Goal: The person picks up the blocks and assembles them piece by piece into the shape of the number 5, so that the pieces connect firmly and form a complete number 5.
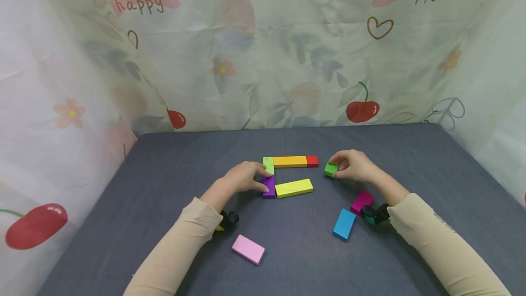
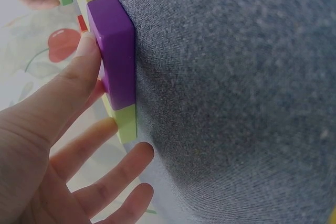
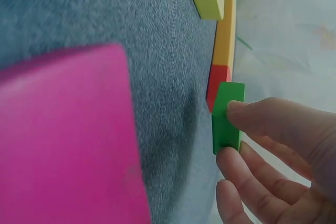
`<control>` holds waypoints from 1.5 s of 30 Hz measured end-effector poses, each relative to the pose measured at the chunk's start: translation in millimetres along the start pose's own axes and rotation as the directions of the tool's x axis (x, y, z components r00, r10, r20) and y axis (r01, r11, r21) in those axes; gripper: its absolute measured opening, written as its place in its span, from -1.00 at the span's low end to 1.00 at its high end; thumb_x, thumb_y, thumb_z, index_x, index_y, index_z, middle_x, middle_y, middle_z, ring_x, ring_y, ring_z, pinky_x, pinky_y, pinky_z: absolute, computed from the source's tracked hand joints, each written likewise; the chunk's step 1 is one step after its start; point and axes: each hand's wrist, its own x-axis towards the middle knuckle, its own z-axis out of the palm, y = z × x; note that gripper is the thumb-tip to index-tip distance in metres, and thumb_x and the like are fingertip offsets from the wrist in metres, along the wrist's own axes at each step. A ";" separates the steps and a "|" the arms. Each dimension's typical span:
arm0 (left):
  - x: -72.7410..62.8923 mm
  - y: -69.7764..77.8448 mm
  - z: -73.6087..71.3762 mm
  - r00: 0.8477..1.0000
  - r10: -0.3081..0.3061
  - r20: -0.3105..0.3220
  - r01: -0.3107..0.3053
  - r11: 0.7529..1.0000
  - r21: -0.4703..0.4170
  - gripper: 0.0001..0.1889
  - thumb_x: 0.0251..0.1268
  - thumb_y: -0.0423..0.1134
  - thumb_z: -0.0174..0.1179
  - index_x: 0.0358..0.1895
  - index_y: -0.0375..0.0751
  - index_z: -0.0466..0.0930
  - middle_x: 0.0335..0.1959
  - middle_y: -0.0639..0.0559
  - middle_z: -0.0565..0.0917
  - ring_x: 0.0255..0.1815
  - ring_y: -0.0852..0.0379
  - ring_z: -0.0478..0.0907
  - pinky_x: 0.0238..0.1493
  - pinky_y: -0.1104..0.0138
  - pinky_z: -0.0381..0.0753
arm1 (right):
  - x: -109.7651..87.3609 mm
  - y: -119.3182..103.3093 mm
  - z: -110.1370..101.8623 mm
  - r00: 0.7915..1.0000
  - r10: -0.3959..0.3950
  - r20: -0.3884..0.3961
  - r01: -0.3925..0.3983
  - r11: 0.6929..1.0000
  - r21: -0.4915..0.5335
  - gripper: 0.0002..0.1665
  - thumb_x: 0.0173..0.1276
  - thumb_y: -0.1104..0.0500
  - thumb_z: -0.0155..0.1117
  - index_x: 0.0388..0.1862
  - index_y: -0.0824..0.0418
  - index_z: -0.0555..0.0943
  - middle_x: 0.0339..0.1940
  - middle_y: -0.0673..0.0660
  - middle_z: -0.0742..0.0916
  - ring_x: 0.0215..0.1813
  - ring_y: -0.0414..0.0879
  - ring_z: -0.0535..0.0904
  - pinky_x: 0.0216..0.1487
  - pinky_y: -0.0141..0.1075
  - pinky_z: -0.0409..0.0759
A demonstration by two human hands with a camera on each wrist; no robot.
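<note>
My left hand [image 1: 242, 177] reaches in from the left, its thumb and index finger resting on the purple block [image 1: 269, 187]; in the left wrist view the other fingers spread loosely. End to end with the purple block lies a light green block [image 1: 268, 164]. From there an orange block [image 1: 290, 162] and a red block [image 1: 312, 161] run right in a row. A yellow block [image 1: 294, 188] angles out beside the purple one. My right hand [image 1: 355, 166] pinches a green block [image 3: 227, 121] between thumb and fingertips, just right of the red block and apart from it in the head view.
A magenta block [image 1: 362, 202] lies under the right wrist, partly hidden by the wrist camera [image 1: 376, 214]. Near it is a blue block [image 1: 344, 225]. Closer in, a pink block [image 1: 248, 249] lies on the dark cloth-covered table [image 1: 296, 264]. Patterned curtains hang behind and at the sides.
</note>
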 end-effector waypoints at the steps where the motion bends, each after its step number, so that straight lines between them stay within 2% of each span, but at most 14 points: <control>1: 0.0 0.1 -0.2 1.000 0.000 0.000 0.000 1.000 -0.001 -0.49 0.04 -0.01 0.35 0.13 0.03 0.57 0.30 -0.01 0.46 0.38 -0.04 0.31 0.39 0.08 0.28 | 0.4 -0.5 0.6 1.000 0.002 0.005 -0.002 1.000 0.002 -0.62 0.12 0.28 0.35 -0.05 0.34 0.60 -0.13 0.29 0.68 -0.23 -0.06 0.62 -0.17 -0.20 0.64; 21: 0.9 -1.1 -1.6 1.000 0.001 -0.006 -0.001 1.000 -0.006 -0.49 0.03 -0.01 0.35 0.12 0.03 0.58 0.30 -0.02 0.46 0.38 -0.04 0.32 0.38 0.07 0.28 | 1.6 -11.3 6.8 0.997 -0.022 0.078 0.021 1.000 0.018 -0.59 0.12 0.30 0.35 -0.01 0.34 0.59 -0.11 0.25 0.68 -0.22 -0.09 0.59 -0.19 -0.26 0.64; 29: 1.4 -1.7 -0.6 1.000 0.000 -0.005 0.000 1.000 -0.005 -0.49 0.03 0.00 0.35 0.13 0.04 0.58 0.30 -0.01 0.46 0.38 -0.05 0.31 0.38 0.05 0.28 | 1.8 -12.6 8.4 0.991 -0.052 0.120 0.050 0.999 0.017 -0.60 0.13 0.30 0.34 0.00 0.34 0.60 -0.06 0.26 0.69 -0.19 -0.06 0.62 -0.18 -0.26 0.65; 45: 0.9 -1.3 0.2 1.000 0.009 -0.002 -0.009 1.000 -0.003 -0.49 0.04 0.00 0.35 0.13 0.03 0.57 0.29 -0.03 0.47 0.38 -0.03 0.32 0.38 0.08 0.29 | 2.2 -15.8 13.6 0.982 -0.064 0.178 0.062 0.998 0.021 -0.60 0.11 0.31 0.35 -0.02 0.31 0.62 -0.04 0.26 0.68 -0.19 -0.09 0.63 -0.21 -0.30 0.65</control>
